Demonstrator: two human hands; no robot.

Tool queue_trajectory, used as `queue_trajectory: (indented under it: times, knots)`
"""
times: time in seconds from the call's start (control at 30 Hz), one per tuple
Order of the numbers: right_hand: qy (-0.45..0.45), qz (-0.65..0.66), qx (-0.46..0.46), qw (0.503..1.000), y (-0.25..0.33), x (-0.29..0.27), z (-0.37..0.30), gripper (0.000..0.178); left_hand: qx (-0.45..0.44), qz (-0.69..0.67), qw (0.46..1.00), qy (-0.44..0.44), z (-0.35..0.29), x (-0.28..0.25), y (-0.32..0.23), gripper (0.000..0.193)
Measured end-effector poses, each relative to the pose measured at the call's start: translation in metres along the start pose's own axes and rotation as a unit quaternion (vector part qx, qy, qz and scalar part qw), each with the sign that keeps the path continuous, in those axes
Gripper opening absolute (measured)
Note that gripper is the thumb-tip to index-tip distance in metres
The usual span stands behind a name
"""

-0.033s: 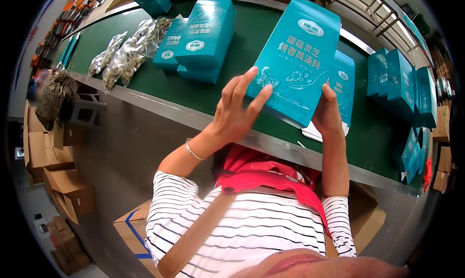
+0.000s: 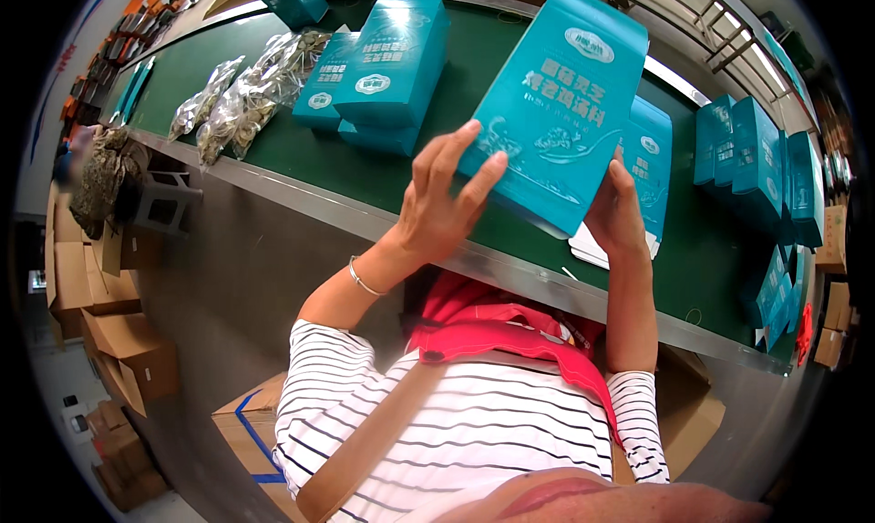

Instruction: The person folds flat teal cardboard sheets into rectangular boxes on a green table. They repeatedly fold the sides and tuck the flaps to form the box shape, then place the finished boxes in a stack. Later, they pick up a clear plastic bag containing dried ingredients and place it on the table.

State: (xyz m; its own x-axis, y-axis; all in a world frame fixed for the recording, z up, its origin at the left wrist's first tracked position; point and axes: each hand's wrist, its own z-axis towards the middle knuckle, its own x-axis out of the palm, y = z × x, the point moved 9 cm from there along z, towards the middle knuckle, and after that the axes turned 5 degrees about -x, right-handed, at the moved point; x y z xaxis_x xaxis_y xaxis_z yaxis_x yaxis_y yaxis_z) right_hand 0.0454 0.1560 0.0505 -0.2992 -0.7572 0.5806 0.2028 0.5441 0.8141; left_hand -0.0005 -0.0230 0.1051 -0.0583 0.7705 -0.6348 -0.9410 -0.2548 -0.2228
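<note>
Between half-curled hands (image 2: 436, 199), teal box (image 2: 567, 94)

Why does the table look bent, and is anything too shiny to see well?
In the head view, the fisheye lens bends the green table and leaves black corners; same view: glare whitens part of a teal box left of centre, clear bags glint, and the held teal box has no such patch.

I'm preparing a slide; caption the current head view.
Right hand holds teal box above green tabletop, left hand at the box's edge, clear bags farther left.
</note>
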Motion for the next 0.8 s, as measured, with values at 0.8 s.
queue_trajectory:
  times: [0.8]
  knots:
    - [-0.234, -0.181, -0.024, 0.955, -0.003, -0.225, -0.109, 0.043, -0.186, 0.258, 0.947, 0.037, -0.093, -0.056, 0.314, 0.077]
